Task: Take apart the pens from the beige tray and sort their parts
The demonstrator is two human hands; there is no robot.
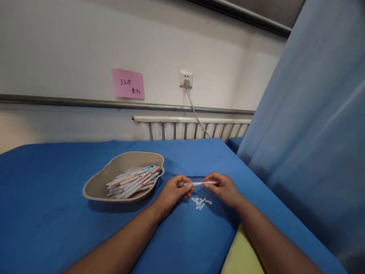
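Observation:
A slim, pale pen (pixel 198 183) with pinkish marks lies level between my two hands, above the blue-covered surface. My left hand (pixel 174 191) pinches one end of it, and the fingers of my right hand (pixel 224 187) are closed on the other end. Just below the pen, several small white pieces (pixel 201 202) are scattered on the cloth. To the left of my hands stands a beige-grey basin (pixel 99 176), wavy-rimmed, with a heap of similar pens (pixel 134 184) in white, pink and light blue. My fingers cover both ends of the held pen.
Blue cloth (pixel 57 171) covers the surface. A yellow-green object (pixel 242 255) lies beneath my right forearm. Behind are a metal rail (pixel 159 106), a white slatted rail (pixel 185 120), a plugged-in socket (pixel 186 80) and a pink note (pixel 128 83). A blue curtain (pixel 313 133) hangs right.

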